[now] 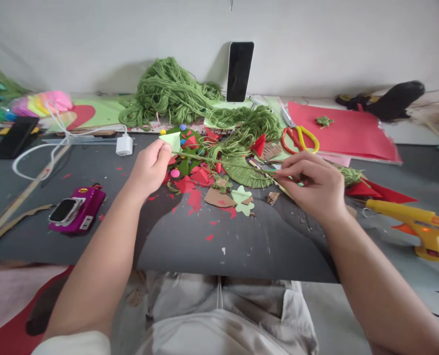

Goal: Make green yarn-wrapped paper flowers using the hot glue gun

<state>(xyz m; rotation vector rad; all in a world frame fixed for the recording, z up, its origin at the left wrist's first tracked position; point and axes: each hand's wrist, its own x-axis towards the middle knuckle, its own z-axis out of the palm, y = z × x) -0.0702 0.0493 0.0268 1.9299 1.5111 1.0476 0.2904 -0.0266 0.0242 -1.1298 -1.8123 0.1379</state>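
My left hand (pixel 153 165) pinches a small light green paper piece (pixel 172 141) over the left side of the scrap pile. A strand of green yarn (pixel 204 159) runs from that paper across to my right hand (pixel 310 183), whose fingers are closed on the strand. Beneath the strand lie red paper scraps (pixel 195 199), a yarn-wrapped green piece (pixel 247 172) and several small pompoms (pixel 175 173). A light green paper flower (pixel 243 199) and a brown cardboard piece (pixel 219 198) lie between my hands, nearer to me.
A large heap of green yarn (pixel 171 91) and an upright phone (pixel 240 71) stand at the back. Scissors (pixel 299 140) lie by red sheets (pixel 343 130). On the right is a yellow glue gun (pixel 422 227); on the left, a purple device (pixel 77 209) and a white charger (pixel 124 145).
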